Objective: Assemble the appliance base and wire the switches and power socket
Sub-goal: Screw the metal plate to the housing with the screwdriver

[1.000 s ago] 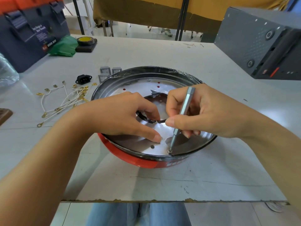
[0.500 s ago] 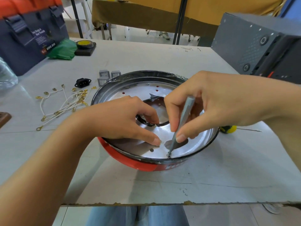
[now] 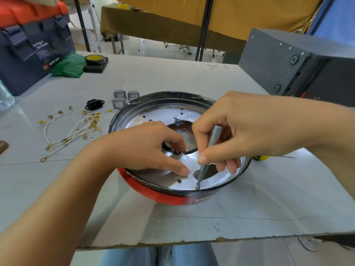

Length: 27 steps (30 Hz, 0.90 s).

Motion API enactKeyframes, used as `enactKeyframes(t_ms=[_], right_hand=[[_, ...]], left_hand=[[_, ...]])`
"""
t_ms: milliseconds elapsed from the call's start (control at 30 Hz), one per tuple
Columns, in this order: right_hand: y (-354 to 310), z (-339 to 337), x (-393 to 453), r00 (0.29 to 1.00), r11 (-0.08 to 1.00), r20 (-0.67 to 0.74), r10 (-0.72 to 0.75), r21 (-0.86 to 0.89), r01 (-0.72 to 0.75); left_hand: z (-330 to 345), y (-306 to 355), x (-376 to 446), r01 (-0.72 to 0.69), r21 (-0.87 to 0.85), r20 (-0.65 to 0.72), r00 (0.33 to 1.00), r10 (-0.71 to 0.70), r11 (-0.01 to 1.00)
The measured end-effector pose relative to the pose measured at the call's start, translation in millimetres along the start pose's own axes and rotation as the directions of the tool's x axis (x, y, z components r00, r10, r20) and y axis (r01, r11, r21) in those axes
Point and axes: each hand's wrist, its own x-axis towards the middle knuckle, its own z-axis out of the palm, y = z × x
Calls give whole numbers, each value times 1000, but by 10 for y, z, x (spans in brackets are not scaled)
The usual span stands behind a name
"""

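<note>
On the counter (image 3: 172, 77), the white wires (image 3: 73, 131), the power socket (image 3: 94, 104) and the switches (image 3: 123, 98) lie unused, left of the appliance base (image 3: 153, 191). The metal plate (image 3: 163, 177) is pressed by the left hand (image 3: 151, 148), its grip flat and empty. The screwdriver (image 3: 208, 152) is pinched in the right hand (image 3: 240, 129), its tip on a screw (image 3: 197, 187) near the rim. If the tool tilts, the tip may slip off, and the plate may be scratched.

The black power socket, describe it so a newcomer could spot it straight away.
Start at the round base; left of its rim sit three grey switches. The socket lies just left of them, above the white wires: the only black part there.
</note>
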Motion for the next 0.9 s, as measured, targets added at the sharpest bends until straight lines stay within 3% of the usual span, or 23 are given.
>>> enactKeyframes(t_ms=[200, 500, 667, 800, 900], right_hand=[[-77, -4, 71, 997, 978, -26, 79, -193, -82], [-128, -109, 49, 991, 968, 121, 58, -249, -26], [-100, -127, 53, 994, 960, 107, -10, -276, 39], [-94, -109, 78, 994, 952, 108, 16, -304, 17], [-62, -22, 82, 1000, 915, 17, -26, -402, 31]], left_hand=[[7, -13, 8, -16, -4, -8, 1000, 16, 1000], [4, -15, 8, -30, 2, -2, 1000, 30, 1000], [5, -10, 1, -24, 1, -12, 1000, 24, 1000], [2, -2, 1, -17, 4, -5, 1000, 17, 1000], [2, 14, -6, -4, -3, -16, 1000, 4, 1000]])
